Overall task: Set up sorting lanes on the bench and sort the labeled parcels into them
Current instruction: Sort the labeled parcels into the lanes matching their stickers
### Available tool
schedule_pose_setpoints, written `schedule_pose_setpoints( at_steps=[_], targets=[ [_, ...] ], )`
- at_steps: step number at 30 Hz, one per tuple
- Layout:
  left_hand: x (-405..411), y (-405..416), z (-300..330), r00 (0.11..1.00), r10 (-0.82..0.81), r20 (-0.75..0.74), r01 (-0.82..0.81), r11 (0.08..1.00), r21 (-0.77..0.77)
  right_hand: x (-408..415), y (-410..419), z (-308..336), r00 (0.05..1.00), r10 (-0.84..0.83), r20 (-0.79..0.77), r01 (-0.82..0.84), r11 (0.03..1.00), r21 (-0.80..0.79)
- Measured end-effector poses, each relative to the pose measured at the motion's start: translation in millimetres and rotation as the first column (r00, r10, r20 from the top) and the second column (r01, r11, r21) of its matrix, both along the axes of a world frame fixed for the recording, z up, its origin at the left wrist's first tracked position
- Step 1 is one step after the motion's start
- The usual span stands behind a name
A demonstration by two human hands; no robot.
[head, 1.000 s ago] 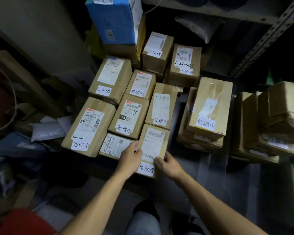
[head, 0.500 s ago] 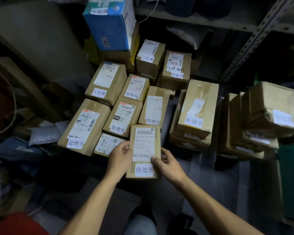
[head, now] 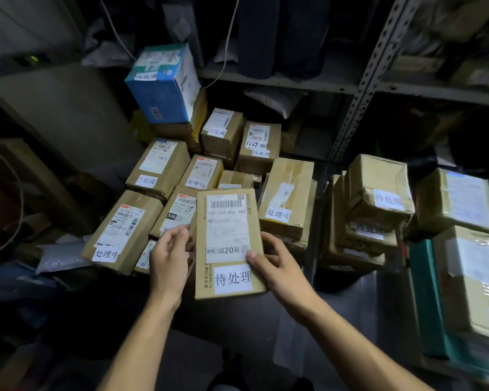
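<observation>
Item one: flat brown parcel (head: 228, 244), held up in front of me above the other boxes, its label side facing me. It carries a barcode label and a white sticker reading 待处理 near its lower edge. My right hand (head: 277, 266) has its grip clamped on the parcel's right edge, thumb pressed on the label face, fingers behind. My left hand (head: 170, 258) sits just beside the left edge with fingers loosely curled; I cannot tell whether they touch the parcel, so that grip reads as apart.

Item two: group of parcels on the tabletop (head: 359, 300) behind the held one. A large box at left (head: 123, 230) marked 处理中; a box further back (head: 158, 165) marked 已完成; a smaller one (head: 202, 172) beside it marked 处理中; a box with an X46 tag (head: 175, 211), partly hidden by the held parcel.

Item three: tall box (head: 287, 198) just right of the held parcel, marked 处理中, lying on top of another carton.

Item four: two boxes at the back, one (head: 222, 131) marked 已完成, one (head: 260, 146) marked 待处理 with handwritten numbers.

Item five: blue carton (head: 164, 86), tilted, resting on top of a brown box at the rear.

Item six: stack at right, top box (head: 378, 190) crumpled, marked 待处理; further parcels (head: 460, 201) beyond it, labels blurred.

Item seven: metal shelving upright (head: 370, 80), perforated, behind the parcels.
</observation>
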State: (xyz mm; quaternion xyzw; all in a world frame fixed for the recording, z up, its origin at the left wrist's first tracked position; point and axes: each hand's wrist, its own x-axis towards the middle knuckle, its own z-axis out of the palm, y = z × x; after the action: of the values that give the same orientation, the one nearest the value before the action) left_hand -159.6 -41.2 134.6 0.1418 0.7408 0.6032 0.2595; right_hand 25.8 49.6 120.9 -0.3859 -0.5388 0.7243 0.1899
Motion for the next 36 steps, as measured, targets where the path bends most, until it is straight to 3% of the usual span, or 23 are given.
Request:
schedule_pose_setpoints(
  at_steps=[7, 19, 24, 36],
  targets=[
    [42, 41, 32, 0.996, -0.077, 0.038, 0.07, 0.983, 0.17, 69, 31, 53, 0.989, -0.095, -0.113, 0.1, 0.994, 0.034],
    [188, 119, 76, 0.884, -0.467, -0.028, 0.451, 0.835, 0.315, 223, 67, 94, 0.922, -0.378, -0.082, 0.386, 0.907, 0.169],
    [243, 138, 78, 0.813, -0.581, -0.039, 0.559, 0.761, 0.328, 288, 75, 100, 0.876, -0.475, -0.081, 0.482, 0.863, 0.149],
    [306, 155, 84, 0.746, -0.665, -0.034, 0.646, 0.71, 0.28, 373, 85, 111, 0.798, -0.594, -0.099, 0.603, 0.785, 0.147]
  ],
)
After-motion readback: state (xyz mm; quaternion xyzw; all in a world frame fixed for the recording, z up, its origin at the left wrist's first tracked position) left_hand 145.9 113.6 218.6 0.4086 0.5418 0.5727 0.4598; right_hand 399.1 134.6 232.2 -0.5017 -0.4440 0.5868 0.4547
